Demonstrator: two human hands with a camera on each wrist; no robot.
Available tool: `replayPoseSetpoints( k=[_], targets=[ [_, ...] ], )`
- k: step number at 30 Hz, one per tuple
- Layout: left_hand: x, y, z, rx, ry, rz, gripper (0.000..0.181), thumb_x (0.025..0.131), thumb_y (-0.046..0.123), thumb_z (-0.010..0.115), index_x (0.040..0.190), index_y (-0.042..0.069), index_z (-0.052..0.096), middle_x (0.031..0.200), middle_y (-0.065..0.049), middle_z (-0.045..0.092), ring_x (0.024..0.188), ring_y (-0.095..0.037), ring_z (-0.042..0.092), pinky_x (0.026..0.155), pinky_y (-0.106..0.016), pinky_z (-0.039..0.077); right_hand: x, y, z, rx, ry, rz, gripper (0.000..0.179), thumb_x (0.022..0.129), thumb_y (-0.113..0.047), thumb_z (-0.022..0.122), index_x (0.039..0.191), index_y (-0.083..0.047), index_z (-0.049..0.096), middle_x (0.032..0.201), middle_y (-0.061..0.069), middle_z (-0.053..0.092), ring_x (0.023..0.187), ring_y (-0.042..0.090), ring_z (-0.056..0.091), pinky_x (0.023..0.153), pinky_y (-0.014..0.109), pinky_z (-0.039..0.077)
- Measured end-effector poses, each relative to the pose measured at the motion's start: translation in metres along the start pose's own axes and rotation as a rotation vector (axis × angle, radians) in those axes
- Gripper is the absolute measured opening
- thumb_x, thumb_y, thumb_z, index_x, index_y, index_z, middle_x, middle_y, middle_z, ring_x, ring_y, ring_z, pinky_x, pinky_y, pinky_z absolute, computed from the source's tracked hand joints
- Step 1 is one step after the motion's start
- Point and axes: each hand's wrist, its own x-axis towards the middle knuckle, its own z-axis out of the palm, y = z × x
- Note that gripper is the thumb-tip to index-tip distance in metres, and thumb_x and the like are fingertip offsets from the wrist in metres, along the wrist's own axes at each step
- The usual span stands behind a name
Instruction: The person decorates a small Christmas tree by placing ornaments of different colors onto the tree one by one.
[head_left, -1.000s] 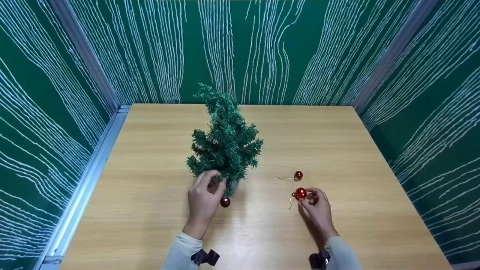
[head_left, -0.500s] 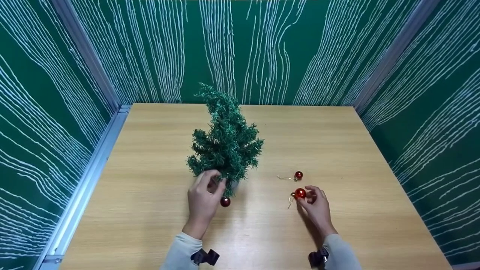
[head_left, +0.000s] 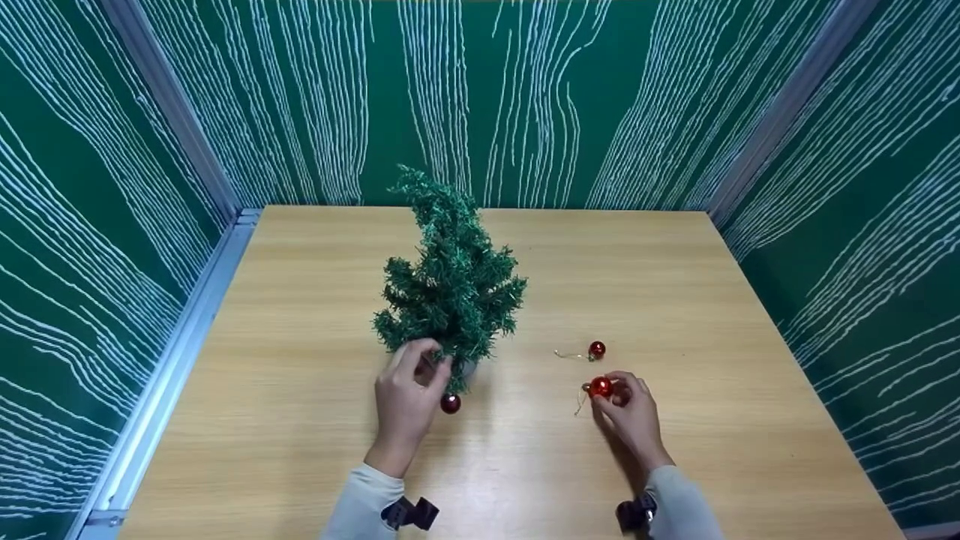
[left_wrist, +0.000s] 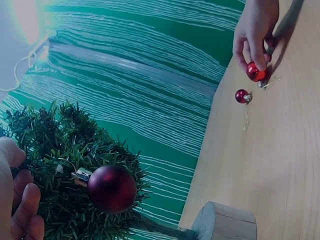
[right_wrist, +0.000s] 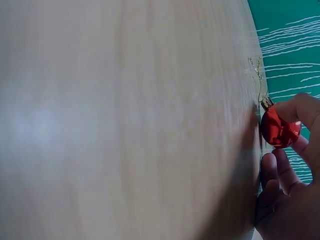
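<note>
An artificial Christmas tree [head_left: 454, 292] stands left of centre, its top bent left. My left hand [head_left: 405, 401] is at its lower front, with thumb and fingers curled round a branch tip. A dark red bauble [left_wrist: 112, 189] hangs from the tree beside that hand, by its metal cap. On the right, my right hand [head_left: 637, 420] pinches a shiny red bauble [right_wrist: 279, 129] between thumb and fingers, just at the tabletop. Its gold cord [right_wrist: 258, 75] trails from the cap. Slightly farther back lies a smaller red bauble [head_left: 597, 350] with its cord stretched left.
The tree's round wooden base [left_wrist: 227, 222] shows in the left wrist view. Everything stands on a wooden table [head_left: 300, 262]. Green panels with white wavy lines [head_left: 525, 97] border its back and sides, with metal posts [head_left: 169, 105] at the corners.
My right hand has shifted slightly left with the red bauble. The left hand and the tree stay where they were.
</note>
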Motion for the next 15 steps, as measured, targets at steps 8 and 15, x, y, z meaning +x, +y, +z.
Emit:
replayPoseSetpoints(
  k=[8,15],
  targets=[
    [0.0007,0.0008,-0.0007,0.0,0.0,-0.007,0.019,0.082,0.009,0.076,0.097,0.011,0.064,0.084,-0.001,0.065,0.063,-0.011,0.06,0.054,-0.023,0.051,-0.002,-0.0029,-0.0023,0.014,-0.016,0.048,0.042,0.082,-0.003,0.075,0.12,-0.003,0.058,0.107,0.017,0.058,0.085,0.019,0.055,0.07,0.017,0.046],
    [0.0013,0.0008,-0.0015,0.019,-0.012,-0.006,0.017,0.082,0.01,0.076,0.095,0.013,0.064,0.086,-0.001,0.065,0.065,-0.01,0.061,0.057,-0.019,0.052,-0.0033,-0.0043,-0.0032,0.037,-0.018,0.085,0.042,0.083,-0.005,0.075,0.121,-0.003,0.058,0.108,0.017,0.06,0.084,0.016,0.055,0.07,0.017,0.047]
  ],
)
